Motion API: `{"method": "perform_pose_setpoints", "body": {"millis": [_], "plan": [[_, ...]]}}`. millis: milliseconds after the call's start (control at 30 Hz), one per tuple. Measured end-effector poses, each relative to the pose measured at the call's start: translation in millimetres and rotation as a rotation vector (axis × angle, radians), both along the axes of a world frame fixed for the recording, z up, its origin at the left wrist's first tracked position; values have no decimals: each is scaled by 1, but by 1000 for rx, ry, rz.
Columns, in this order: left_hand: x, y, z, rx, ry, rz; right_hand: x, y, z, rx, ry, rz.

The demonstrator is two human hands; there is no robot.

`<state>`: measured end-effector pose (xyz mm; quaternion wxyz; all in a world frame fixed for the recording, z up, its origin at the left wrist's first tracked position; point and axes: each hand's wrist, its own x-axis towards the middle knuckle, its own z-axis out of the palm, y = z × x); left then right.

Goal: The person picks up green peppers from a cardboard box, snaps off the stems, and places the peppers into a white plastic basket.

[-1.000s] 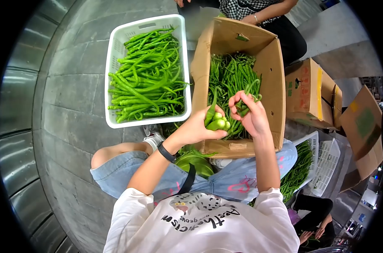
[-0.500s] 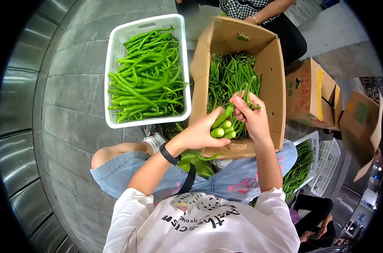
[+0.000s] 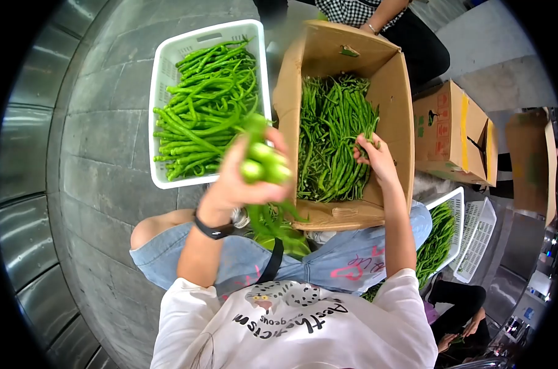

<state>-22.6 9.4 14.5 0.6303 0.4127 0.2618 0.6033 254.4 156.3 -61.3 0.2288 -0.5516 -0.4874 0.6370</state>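
My left hand (image 3: 245, 178), smeared by motion, grips a bunch of green chili peppers (image 3: 263, 163) with their thick ends facing me. It is between the white plastic basket (image 3: 162, 173) and the cardboard box (image 3: 403, 123), near the basket's lower right corner. Long green peppers (image 3: 208, 117) fill much of that basket. Inside the box, my right hand (image 3: 376, 155) is closed on a few thin green peppers (image 3: 370, 129) near the right wall. Below it and to its left lies a layer of darker, thinner peppers (image 3: 334, 135).
A green container (image 3: 291, 246) stands between my legs. To the right are another white basket of peppers (image 3: 435, 240), an emptier white crate (image 3: 475, 240) and a taped carton (image 3: 457, 135). One person (image 3: 417, 52) sits beyond the box; another (image 3: 460, 313) sits at lower right.
My left hand has moved left with its bunch of peppers, out of the box toward the white basket. My right hand has separated from it and stays over the box with thin peppers.
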Motion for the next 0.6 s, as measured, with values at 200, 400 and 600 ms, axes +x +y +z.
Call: {"method": "perform_pose_setpoints", "body": {"millis": [200, 400, 600], "plan": [[-67, -4, 31, 128, -719, 352, 55, 14, -72, 54, -618, 504], [-124, 5, -15, -70, -946, 508, 25, -13, -111, 244, -603, 888], [-152, 4, -50, -199, -996, 679, -4, -14, -84, 183, -646, 969]]}}
